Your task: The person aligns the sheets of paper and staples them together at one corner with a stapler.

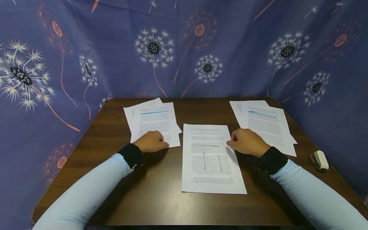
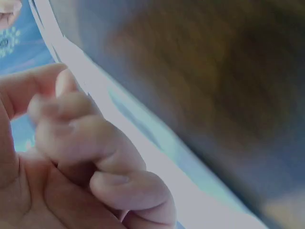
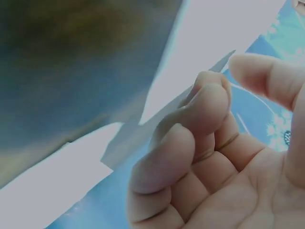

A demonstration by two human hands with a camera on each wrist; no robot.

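Note:
A printed paper sheet with blue pen lines on it lies at the middle of the table. My right hand is at its right edge, thumb tip overlapping the margin; in the right wrist view the fingers are loosely bent, with a gap to the thumb. To the left, my left hand is over the lower edge of the left papers, which carry a blue highlighted line. Its fingers bend loosely, the thumb close to the index fingertip, with no paper visible between them.
Overlapping papers with a blue highlighted line lie at the back right, just beyond my right hand. A small white and olive object, perhaps a stapler, sits near the right edge of the brown table. A dandelion-patterned curtain hangs behind.

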